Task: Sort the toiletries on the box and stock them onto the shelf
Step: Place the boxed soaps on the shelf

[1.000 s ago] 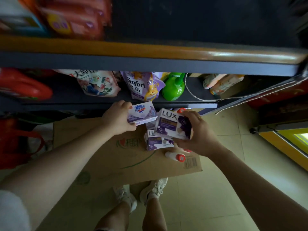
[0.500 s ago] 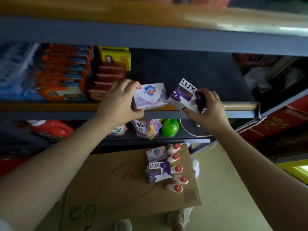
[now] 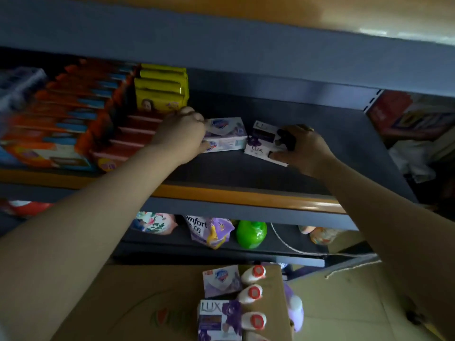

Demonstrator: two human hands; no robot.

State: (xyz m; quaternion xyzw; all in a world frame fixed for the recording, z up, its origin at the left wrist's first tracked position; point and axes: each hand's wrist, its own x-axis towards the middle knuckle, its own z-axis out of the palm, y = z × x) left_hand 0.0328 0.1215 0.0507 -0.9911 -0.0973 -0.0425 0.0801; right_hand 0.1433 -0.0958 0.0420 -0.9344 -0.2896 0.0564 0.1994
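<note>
- Your left hand (image 3: 181, 134) reached deep onto the dark shelf (image 3: 246, 168), fingers curled round the left end of a white Safeguard soap box (image 3: 226, 135) that lay flat on the shelf surface, towards its middle.
- Your right hand (image 3: 300, 150) gripped a purple Lux soap box (image 3: 262, 141), thumb on its near edge and fingers over its right end; the box sat tilted, just beside the Safeguard box on the right, and whether its underside fully met the shelf could not be told.
- To the left of your left hand, rows of red packs (image 3: 130, 139) and orange boxes (image 3: 61, 119) filled the shelf's left half, with stacked yellow packs (image 3: 161, 89) behind them near the back edge.
- An orange strip (image 3: 246, 194) ran along the shelf's front edge, beneath both forearms.
- On the lower shelf (image 3: 221, 249) stood a purple Comfort pouch (image 3: 209, 230), a green bottle (image 3: 251, 233) just right of it and a floral pouch (image 3: 152, 222) to the left.
- Below, on the cardboard box (image 3: 123, 303), more stock waited near its right edge: a second Safeguard box (image 3: 221, 280), a second Lux box (image 3: 219, 318) nearer you, and a column of white bottles with red caps (image 3: 253, 292) touching them on the right.
</note>
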